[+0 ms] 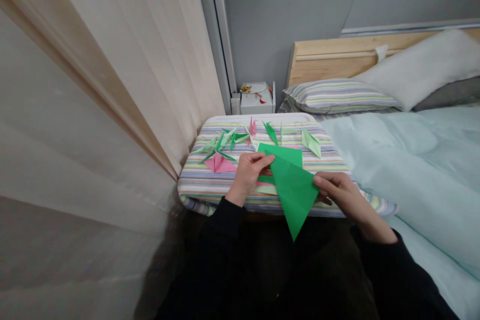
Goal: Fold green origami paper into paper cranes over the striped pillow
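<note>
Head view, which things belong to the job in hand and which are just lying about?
Job, apparently: green paper triangle, held by left hand and right hand; second green sheet; folded paper pieces.
Lying about: striped pillow, pale bedding, white box.

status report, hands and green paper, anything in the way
Left hand and right hand pinching corners of green paper triangle, tip down. Green sheet partly behind it. Origami pieces beyond, nothing visibly blocking.

One left hand (249,174) and one right hand (340,192) are holding one folded green sheet (296,187). One flat green sheet (289,152) is lying behind it. Two pink origami pieces (220,164) are showing, while the green origami cluster (219,143) is overlapping too much for counting. One striped pillow (343,95), one white pillow (423,67) and one wooden headboard (330,62) are also appearing.
</note>
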{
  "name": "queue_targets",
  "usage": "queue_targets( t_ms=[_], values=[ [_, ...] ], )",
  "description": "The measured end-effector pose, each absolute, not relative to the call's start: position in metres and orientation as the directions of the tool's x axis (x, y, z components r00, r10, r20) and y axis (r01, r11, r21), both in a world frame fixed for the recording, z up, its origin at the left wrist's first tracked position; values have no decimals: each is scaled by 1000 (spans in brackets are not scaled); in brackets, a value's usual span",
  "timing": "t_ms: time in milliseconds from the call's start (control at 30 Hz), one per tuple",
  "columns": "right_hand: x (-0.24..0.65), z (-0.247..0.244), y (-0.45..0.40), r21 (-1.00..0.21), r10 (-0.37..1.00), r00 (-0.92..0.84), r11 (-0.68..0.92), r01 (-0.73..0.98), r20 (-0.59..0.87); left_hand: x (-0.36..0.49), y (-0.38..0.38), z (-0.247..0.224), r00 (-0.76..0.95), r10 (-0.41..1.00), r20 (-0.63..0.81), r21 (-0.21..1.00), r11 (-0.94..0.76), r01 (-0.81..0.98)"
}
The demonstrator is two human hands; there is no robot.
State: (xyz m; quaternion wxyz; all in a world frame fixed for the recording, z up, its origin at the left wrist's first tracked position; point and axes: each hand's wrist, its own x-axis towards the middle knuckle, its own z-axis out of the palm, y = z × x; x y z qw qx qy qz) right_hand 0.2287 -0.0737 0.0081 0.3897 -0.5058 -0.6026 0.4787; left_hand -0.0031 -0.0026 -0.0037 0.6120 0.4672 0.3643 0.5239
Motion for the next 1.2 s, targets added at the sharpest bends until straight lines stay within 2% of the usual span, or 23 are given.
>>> queue_targets(
  t_ms=[100,200,300,533,1200],
  values=[
    [237,17,-66,-962,981,-190,84,261,34,-5,-5,-1,280,956,82,979,-24,-203],
    [228,24,-56,-943,975,-207,143,299,82,-6,-9,4,396,907,147,989,-133,-62],
    [208,25,-47,-927,967,-203,210,309,152,-6,-11,5,425,888,175,981,-196,7],
    [183,22,-36,-916,956,-185,274,293,227,-4,-9,-2,436,875,212,970,-244,17],
    [176,20,-34,-910,944,-161,321,262,287,-2,-8,-6,447,874,192,967,-247,67]
  ],
)
